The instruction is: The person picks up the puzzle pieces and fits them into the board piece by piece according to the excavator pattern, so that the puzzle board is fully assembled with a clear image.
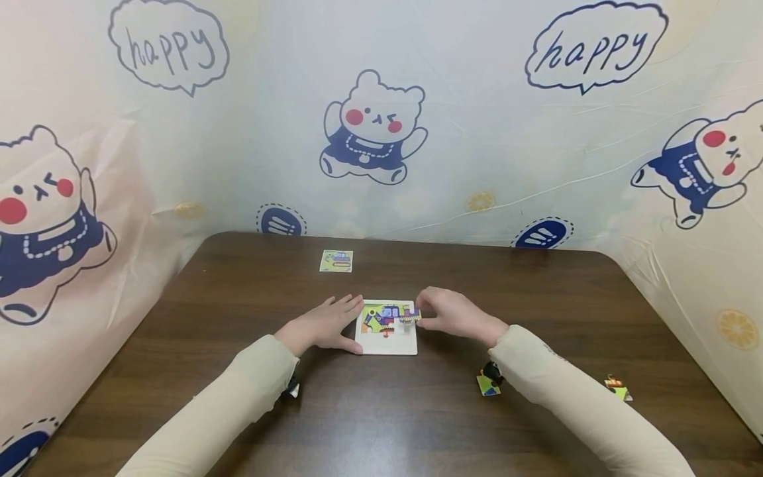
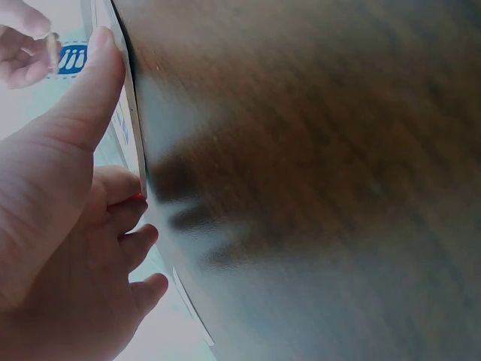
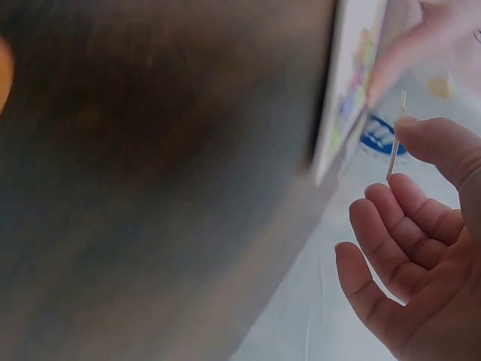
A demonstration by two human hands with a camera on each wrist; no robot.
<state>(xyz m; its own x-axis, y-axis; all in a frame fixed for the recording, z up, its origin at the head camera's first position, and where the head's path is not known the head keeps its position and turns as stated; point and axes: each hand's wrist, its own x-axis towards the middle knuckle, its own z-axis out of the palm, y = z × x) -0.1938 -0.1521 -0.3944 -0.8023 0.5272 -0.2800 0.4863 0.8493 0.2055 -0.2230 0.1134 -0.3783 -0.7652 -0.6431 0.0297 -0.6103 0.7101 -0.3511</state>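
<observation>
A white puzzle tray [image 1: 387, 344] lies flat at the table's middle, with coloured pieces filling its upper part. My left hand [image 1: 335, 322] rests against the tray's left edge, fingers stretched out and thumb at the front corner. In the left wrist view its thumb [image 2: 86, 98] lies along the tray's rim [image 2: 134, 120]. My right hand [image 1: 426, 317] pinches a small puzzle piece [image 1: 410, 318] over the tray's upper right part. The right wrist view shows that piece [image 3: 396, 134] edge-on between thumb and fingers, just off the tray [image 3: 347, 98].
A small picture card [image 1: 336, 261] lies near the table's [image 1: 238, 298] far edge. Two loose puzzle pieces sit near the front right, one [image 1: 488, 385] beside my right sleeve and another [image 1: 617, 389] further right. Patterned cloth walls close in the table on three sides.
</observation>
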